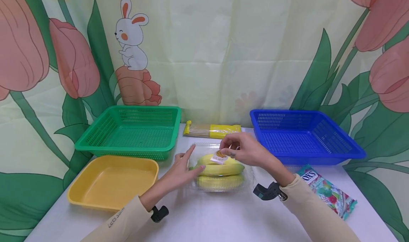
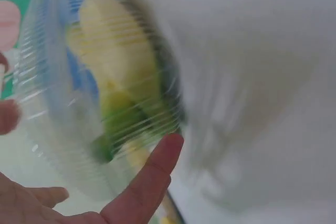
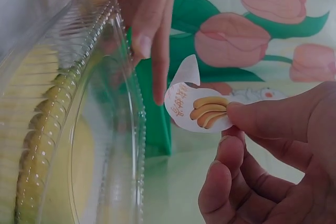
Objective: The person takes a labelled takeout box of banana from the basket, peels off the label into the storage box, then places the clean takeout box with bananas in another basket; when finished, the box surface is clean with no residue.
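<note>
A clear plastic clamshell box point(image 1: 220, 185) with bananas point(image 1: 223, 170) inside sits at the middle of the table. Between thumb and fingertip, my right hand point(image 1: 244, 150) pinches a round white sticker point(image 3: 197, 111) printed with bananas, one edge of it curling up. In the head view the sticker appears over the box; the right wrist view shows it apart from the lid. My left hand point(image 1: 183, 171) is spread at the box's left side, its fingers extended. In the left wrist view one finger point(image 2: 152, 177) lies against or very near the ribbed wall; contact is hard to tell.
A green basket point(image 1: 134, 150) and a yellow tray point(image 1: 113, 179) stand on the left. The blue basket point(image 1: 306, 160) is at the back right, with a snack bag point(image 1: 332, 192) in front of it. A yellow noodle packet point(image 1: 212, 130) lies behind the box.
</note>
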`<state>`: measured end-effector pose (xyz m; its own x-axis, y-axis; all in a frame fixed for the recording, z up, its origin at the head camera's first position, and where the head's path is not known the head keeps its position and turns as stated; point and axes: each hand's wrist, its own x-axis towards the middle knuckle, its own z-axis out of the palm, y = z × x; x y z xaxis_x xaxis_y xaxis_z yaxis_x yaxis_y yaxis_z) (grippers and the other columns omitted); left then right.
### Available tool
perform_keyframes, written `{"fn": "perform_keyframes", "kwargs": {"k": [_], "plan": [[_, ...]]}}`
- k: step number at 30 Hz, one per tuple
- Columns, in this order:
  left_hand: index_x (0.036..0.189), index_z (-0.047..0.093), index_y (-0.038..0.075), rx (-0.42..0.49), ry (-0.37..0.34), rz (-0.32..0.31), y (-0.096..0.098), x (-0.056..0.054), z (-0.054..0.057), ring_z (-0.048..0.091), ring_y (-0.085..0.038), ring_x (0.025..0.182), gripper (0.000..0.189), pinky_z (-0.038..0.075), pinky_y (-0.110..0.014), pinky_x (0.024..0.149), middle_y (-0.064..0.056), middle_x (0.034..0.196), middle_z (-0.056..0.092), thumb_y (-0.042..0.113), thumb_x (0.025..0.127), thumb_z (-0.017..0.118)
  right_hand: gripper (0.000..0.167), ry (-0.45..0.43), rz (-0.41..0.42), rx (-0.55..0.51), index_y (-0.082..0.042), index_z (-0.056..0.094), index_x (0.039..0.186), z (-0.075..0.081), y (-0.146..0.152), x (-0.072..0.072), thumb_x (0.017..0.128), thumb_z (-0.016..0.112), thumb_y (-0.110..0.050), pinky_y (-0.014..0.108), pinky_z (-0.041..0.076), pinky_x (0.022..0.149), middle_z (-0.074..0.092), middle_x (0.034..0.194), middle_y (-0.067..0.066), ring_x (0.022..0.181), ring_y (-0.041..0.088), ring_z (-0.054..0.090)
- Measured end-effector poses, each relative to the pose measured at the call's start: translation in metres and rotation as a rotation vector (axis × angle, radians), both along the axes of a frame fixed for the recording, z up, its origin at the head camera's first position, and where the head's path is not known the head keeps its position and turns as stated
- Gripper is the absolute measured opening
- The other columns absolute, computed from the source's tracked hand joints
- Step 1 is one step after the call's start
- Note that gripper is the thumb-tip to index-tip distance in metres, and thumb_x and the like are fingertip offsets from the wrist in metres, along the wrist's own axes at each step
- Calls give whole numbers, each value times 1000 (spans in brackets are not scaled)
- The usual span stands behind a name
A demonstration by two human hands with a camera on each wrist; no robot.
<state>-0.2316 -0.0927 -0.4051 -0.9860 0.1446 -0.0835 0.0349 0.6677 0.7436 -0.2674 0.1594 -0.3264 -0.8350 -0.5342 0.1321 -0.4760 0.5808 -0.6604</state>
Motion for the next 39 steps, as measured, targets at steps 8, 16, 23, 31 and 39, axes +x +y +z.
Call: {"fn": "perform_keyframes", "kwargs": {"k": [8, 16, 23, 31, 39], "plan": [[164, 39, 17, 4, 30, -42, -33, 5, 32, 66, -40, 124, 73, 64, -47, 85, -25, 156, 49, 37, 101, 70, 4, -19, -2, -13, -9, 75, 98, -2, -6, 0, 95, 77, -11, 22, 45, 59, 70, 84, 1, 68, 13, 57], [159, 46, 7, 108, -33, -128, -91, 8, 59, 66, -36, 127, 64, 66, -42, 90, -23, 150, 59, 33, 104, 68, 4, -37, 31, -20, -8, 75, 98, -6, -15, 2, 97, 76, -12, 23, 47, 61, 71, 86, 1, 71, 13, 59], [154, 52, 5, 3, 9, -210, -153, 14, 70, 65, -34, 127, 57, 65, -38, 90, -22, 149, 60, 36, 107, 63, 5, -60, 63, -34, -9, 75, 97, -9, -22, 2, 97, 76, -14, 23, 48, 63, 74, 88, 1, 74, 13, 62], [151, 54, 2, -218, 123, -106, -227, 21, 68, 65, -42, 123, 54, 60, -23, 77, -25, 143, 65, 34, 109, 60, 5, -78, 87, -63, -8, 75, 96, -14, -31, 5, 96, 77, -13, 22, 49, 65, 75, 90, 2, 75, 13, 61], [145, 50, -13, -372, 81, 110, -282, 28, 58, 59, -57, 116, 61, 61, -57, 83, -42, 136, 59, 37, 111, 55, 4, -112, 98, -49, -12, 78, 96, -19, -52, 7, 96, 79, -16, 22, 49, 67, 76, 90, -1, 76, 12, 60]]}}
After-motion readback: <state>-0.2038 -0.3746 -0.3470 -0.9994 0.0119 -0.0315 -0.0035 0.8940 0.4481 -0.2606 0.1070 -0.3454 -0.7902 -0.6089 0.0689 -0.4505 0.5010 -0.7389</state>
